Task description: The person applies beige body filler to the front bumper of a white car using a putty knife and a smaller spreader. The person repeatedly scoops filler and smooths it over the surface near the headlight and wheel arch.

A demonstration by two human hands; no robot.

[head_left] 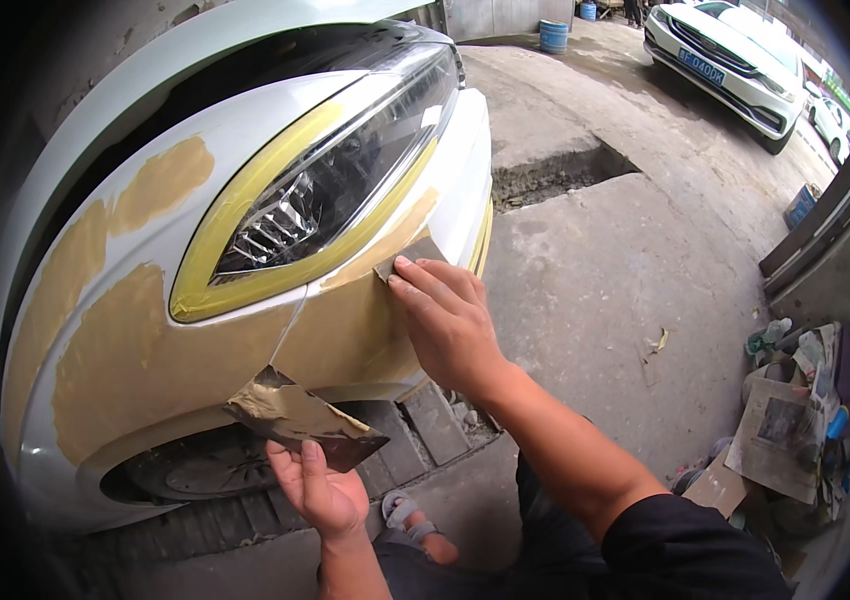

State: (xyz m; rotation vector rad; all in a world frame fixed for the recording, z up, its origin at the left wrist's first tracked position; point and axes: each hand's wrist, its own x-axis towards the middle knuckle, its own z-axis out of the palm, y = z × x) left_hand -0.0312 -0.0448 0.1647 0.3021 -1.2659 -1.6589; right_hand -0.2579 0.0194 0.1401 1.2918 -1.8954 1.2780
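Note:
My left hand (pixel 323 490) grips the lower edge of a dark flat putty board (pixel 347 452), thumb on top. Tan body filler (pixel 290 408) is heaped on the board, which is tilted below the bumper seam. Higher up, my right hand (pixel 450 325) pinches a thin dark putty spreader (pixel 425 250) against the car's front bumper (pixel 345 325), just under the headlight (pixel 350 190). Yellow masking tape (pixel 203 262) frames that headlight. Broad tan filler patches cover the bumper and the white fender (pixel 245 125). My fingers partly hide the spreader.
Beneath the bumper lies a slatted grate (pixel 430 425) close to my sandalled foot (pixel 410 515). A rectangular pit (pixel 565 178) opens in the concrete floor ahead. Cardboard and scraps (pixel 780 440) are piled at right. Farther off are a white car (pixel 735 60) and a blue bucket (pixel 553 37).

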